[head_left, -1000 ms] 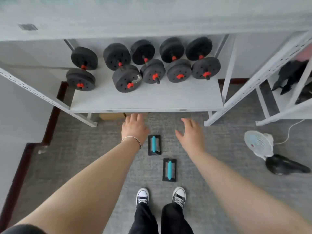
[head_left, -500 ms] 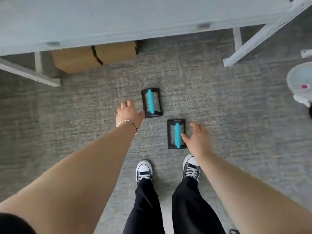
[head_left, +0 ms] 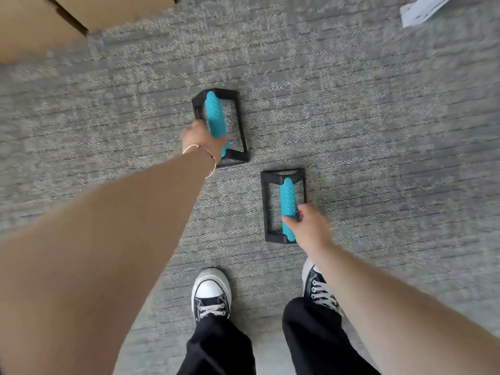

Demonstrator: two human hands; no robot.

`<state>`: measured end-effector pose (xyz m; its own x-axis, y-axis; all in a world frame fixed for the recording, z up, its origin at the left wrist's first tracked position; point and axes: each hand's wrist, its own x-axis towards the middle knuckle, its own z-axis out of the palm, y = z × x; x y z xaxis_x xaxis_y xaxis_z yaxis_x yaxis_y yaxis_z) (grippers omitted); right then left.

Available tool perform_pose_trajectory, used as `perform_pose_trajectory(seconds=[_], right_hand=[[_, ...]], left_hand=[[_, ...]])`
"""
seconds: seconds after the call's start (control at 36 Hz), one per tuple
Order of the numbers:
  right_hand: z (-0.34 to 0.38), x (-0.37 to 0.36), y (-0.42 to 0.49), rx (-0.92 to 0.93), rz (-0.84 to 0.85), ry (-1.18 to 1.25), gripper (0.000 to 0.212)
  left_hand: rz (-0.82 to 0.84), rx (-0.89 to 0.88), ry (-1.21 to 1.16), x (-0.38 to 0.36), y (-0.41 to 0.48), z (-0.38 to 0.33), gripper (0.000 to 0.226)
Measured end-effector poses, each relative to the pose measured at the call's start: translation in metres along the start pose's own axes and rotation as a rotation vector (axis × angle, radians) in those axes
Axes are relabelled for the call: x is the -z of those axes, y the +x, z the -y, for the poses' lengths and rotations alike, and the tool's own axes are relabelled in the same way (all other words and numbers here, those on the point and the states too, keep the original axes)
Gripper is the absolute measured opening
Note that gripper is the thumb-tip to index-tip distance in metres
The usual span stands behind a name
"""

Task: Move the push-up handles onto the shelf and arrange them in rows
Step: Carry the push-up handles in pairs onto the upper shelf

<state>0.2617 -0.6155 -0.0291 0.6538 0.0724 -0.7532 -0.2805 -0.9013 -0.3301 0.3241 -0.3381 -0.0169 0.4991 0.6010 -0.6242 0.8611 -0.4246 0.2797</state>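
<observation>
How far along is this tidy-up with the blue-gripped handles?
Done: nothing yet; both handles sit on the carpet. In hand: the left hand grips the farther handle, the right hand the nearer handle. Left: lifting them, carrying them to the shelf, out of view here, and lining them up.

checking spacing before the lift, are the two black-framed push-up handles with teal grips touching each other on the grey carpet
No, bare grey carpet shows between the far black-framed teal-grip handle and the near handle.
</observation>
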Motion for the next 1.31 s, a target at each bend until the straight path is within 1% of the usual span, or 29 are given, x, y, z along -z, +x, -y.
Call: perform_pose_trajectory(seconds=[0.06,0.14,0.22,0.28,0.36,0.44,0.5,0.58,0.69,0.75,0.83,1.0,1.17,1.22,1.31], right_hand=[[-0.006,-0.005,0.004,0.02,-0.006,0.019,0.032],[-0.011,-0.007,0.007,0.058,0.009,0.046,0.03],[-0.012,-0.004,0.007,0.06,0.032,0.094,0.028],[-0.009,0.0,0.005,0.055,0.027,0.136,0.025],[-0.001,0.012,-0.002,0.05,0.02,0.221,0.022],[0.016,0.036,-0.021,0.066,-0.027,0.228,0.019],[0.03,0.058,-0.041,0.052,-0.048,0.269,0.018],[0.059,0.099,-0.081,0.038,-0.073,0.351,0.016],[0.103,0.168,-0.15,0.091,-0.096,0.377,0.025],[0.128,0.204,-0.19,0.116,-0.126,0.363,0.022],[0.165,0.26,-0.255,0.152,-0.169,0.354,0.01],[0.238,0.366,-0.369,0.186,-0.279,0.413,0.021],[0.308,0.467,-0.469,0.312,-0.399,0.504,0.011],[0.325,0.497,-0.496,0.358,-0.441,0.501,0.015],[0.346,0.539,-0.523,0.41,-0.509,0.509,0.028]], left_hand=[[-0.017,0.004,-0.021,-0.007,0.007,-0.002,0.052],[-0.015,-0.013,-0.06,-0.014,0.014,-0.002,0.054],[0.005,-0.006,-0.077,-0.014,0.017,-0.002,0.056],[0.033,-0.006,-0.131,-0.013,0.014,0.0,0.055],[0.078,-0.004,-0.194,-0.005,-0.005,0.002,0.057],[0.106,-0.01,-0.182,0.014,-0.039,0.001,0.057],[0.121,-0.001,-0.17,0.036,-0.068,-0.002,0.061],[0.148,0.024,-0.2,0.078,-0.114,-0.009,0.067],[0.133,-0.028,-0.188,0.149,-0.185,-0.029,0.063],[0.131,-0.05,-0.198,0.19,-0.223,-0.042,0.063],[0.096,-0.11,-0.237,0.253,-0.282,-0.065,0.065],[0.012,-0.227,-0.381,0.378,-0.384,-0.129,0.064],[-0.081,-0.389,-0.488,0.494,-0.456,-0.19,0.06],[-0.101,-0.435,-0.52,0.527,-0.476,-0.208,0.061],[-0.134,-0.505,-0.521,0.566,-0.499,-0.231,0.057]])
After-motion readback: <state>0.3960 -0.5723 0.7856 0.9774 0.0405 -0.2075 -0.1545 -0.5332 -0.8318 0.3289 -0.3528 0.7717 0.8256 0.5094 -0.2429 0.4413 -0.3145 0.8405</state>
